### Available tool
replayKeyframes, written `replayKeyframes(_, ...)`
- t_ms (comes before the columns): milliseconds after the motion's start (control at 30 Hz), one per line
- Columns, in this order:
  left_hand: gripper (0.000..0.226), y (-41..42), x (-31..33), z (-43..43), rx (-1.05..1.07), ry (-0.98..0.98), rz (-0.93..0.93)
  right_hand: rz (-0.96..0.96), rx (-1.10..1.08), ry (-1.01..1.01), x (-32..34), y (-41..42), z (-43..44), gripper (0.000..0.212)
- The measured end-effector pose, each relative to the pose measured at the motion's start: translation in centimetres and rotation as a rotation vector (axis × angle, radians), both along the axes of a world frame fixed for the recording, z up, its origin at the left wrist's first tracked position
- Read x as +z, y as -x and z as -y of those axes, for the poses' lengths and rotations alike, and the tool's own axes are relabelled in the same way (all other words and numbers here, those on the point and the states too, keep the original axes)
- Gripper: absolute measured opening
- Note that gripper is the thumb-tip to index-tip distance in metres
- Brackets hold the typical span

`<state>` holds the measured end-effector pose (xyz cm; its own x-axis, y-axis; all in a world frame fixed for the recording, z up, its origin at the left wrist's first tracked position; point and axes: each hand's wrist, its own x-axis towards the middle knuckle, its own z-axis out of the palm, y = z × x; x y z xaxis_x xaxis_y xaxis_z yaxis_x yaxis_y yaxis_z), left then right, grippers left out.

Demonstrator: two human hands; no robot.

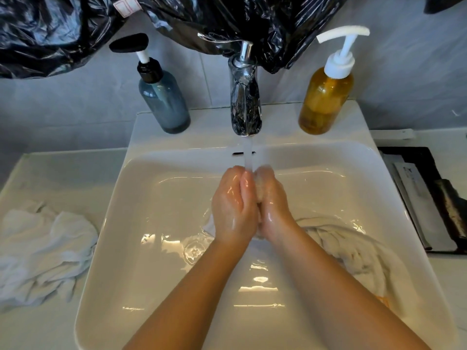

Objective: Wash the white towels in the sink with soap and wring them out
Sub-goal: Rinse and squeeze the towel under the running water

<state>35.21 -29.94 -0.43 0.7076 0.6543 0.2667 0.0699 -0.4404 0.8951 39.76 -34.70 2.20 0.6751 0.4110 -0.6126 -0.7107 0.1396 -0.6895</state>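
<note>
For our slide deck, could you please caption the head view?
Left hand and right hand press a bunched white towel under the running faucet; another towel lies in the sink.

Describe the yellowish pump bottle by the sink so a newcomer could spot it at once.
Start at the white sink and find the chrome tap at the middle of its back ledge; a pump bottle stands on either side. The amber bottle is the one right of the tap, with a white pump, while the blue-grey bottle on the left has a black one.
</note>
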Motion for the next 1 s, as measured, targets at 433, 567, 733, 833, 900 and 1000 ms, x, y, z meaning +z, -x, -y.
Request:
replayKeyframes(433,0.038,0.4,0.6,-0.2,-0.060,-0.034,-0.074,0.044,-0.042,0.039,-0.9,-0.5,0.2,0.018)
replayKeyframes(567,0.037,-1.7,1.5,-1.8,-0.049,-0.081,-0.317,-0.003,-0.048,0.107,-0.8,-0.9,0.5,0.026)
replayKeyframes(733,0.035,-0.2,5.3,-7.1,0.123,0.116,-0.221,0.518,0.561,0.240,-1.4,-1.4,2.4,0.062)
replayKeyframes(833,0.031,0.9,8.2,-10.0,0.155,0.023,-0.235,0.882,0.884,0.519,-1.9,-2.0,3.7,0.076)
replayKeyframes(900,0.031,1.9,9.2,-11.1,0.125,-0.035,-0.262,0.990,0.877,0.673,-2.1,-2.4,4.1,0.053)
replayKeyframes(1000,0.031,3.9,8.6,-11.6,0.076,-0.090,-0.338,0.903,0.708,0.556,-1.3,-2.6,4.9,0.022)
